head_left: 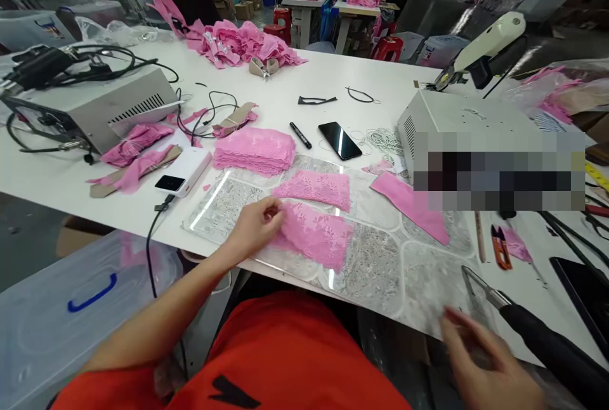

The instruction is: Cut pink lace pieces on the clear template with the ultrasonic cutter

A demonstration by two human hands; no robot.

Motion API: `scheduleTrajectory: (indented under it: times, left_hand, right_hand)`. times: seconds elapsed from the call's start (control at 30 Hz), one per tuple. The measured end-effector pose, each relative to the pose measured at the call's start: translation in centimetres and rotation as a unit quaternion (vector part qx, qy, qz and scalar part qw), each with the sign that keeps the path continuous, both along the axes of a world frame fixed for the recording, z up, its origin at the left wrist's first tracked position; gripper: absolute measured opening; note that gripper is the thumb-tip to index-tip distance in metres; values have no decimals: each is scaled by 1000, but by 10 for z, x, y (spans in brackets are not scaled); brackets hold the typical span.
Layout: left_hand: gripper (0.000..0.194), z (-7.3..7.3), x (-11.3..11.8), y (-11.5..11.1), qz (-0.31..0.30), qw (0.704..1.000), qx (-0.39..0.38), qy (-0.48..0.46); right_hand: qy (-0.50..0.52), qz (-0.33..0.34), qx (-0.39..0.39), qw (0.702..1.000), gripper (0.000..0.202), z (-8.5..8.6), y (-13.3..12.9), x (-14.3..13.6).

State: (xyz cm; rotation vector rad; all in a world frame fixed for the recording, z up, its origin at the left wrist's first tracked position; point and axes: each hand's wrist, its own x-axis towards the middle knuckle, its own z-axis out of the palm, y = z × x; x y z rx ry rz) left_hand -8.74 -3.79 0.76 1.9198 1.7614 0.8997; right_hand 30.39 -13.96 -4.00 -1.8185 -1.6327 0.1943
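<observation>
My left hand (pixel 254 226) pinches the left end of a pink lace piece (pixel 318 235), which lies on a marbled grey, clear-topped mat (pixel 373 264). Just behind it is a second lace piece (pixel 314 188), and farther back a neat stack of pink lace (pixel 254 150). My right hand (pixel 490 362), somewhat blurred, hovers at the front edge with loosely bent fingers apart and nothing visible in them. Beside it lies a black-handled tool (pixel 537 327) with a bent metal tip. A plain pink fabric strip (pixel 412 207) rests on the mat's right part.
A grey box unit (pixel 447 118) stands at right, another (pixel 114 102) with cables at left. A phone (pixel 340 140), marker (pixel 301 135), power bank (pixel 185 172) and orange thread snips (pixel 501 248) lie around. Across the table, a person handles pink fabric (pixel 242 42).
</observation>
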Motion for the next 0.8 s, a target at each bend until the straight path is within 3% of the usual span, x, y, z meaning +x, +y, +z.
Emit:
scheduleTrajectory:
  times: [0.13, 0.33, 0.53, 0.67, 0.8]
  left_hand:
    - [12, -24, -16, -30, 63, 997, 42, 19]
    - [5, -37, -10, -47, 104, 987, 96, 72]
    - [9, -43, -16, -62, 71, 982, 143, 104]
    - [32, -45, -40, -63, -33, 976, 166, 135]
    - [14, -44, -59, -57, -123, 969, 127, 174]
  right_hand:
    - [-52, 182, 90, 978, 16, 16, 27, -64]
    - [-76, 369, 133, 917, 26, 28, 63, -130]
    - [-117, 401, 145, 897, 18, 21, 78, -139]
    - [-101, 417, 125, 895, 19, 15, 81, -131]
    - [-63, 424, 124, 895, 16, 10, 87, -130]
